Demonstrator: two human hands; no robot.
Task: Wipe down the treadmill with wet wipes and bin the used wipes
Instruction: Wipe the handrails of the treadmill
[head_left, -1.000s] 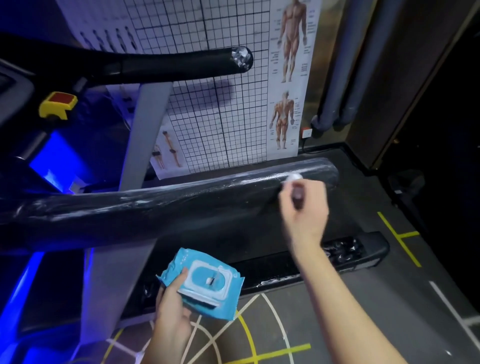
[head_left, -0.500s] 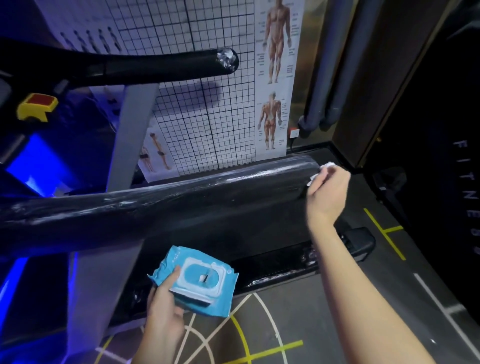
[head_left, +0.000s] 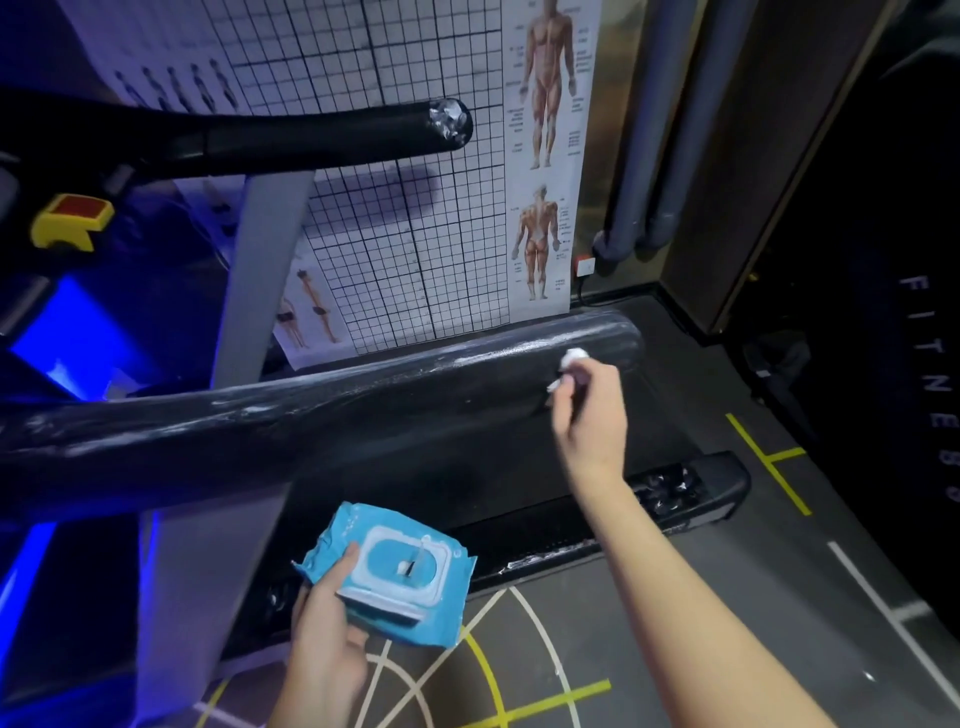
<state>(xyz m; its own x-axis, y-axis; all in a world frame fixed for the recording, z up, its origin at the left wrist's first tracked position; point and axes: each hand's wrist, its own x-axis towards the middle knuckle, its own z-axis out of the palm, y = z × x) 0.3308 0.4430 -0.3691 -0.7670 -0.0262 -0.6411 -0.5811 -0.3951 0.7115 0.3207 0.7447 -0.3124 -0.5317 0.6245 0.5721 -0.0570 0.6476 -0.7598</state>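
Back from the rail's rounded tip, the right hand (head_left: 592, 421) now rubs the wipe (head_left: 573, 357) slightly further inward along the handrail (head_left: 311, 415).
Long, black and glossy, the handrail slants from lower left to upper right, streaked with wet smears, its blunt end just beyond the grip. Below and left of that grip, the left hand (head_left: 324, 644) clasps a soft blue wipes pack (head_left: 402, 566), thumb over its top, white-rimmed flap facing up. The small white wipe, bunched into a wad, is pinched in the right fingertips and touches the rail's top.
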